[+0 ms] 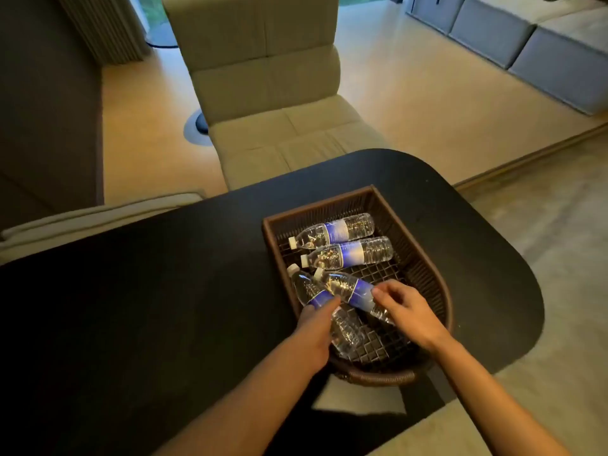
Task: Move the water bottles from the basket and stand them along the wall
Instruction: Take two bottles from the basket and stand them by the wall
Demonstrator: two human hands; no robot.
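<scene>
A brown woven basket (424, 255) sits on the black table (164, 307) and holds several clear water bottles with blue labels and white caps, all lying down. Two lie at the far end: one (332, 232) and, just nearer, another (348, 253). My left hand (316, 327) reaches over the basket's near left rim and closes around a bottle (307, 291) at its label. My right hand (404, 307) grips the lower half of a fourth bottle (342, 286), which rests across the left one.
The table's rounded end lies to the right of the basket, with concrete floor (543, 225) beyond. A beige cushioned chair (273, 103) stands behind the table. A dark wall (42, 93) rises at the far left. A grey sofa (526, 37) sits top right.
</scene>
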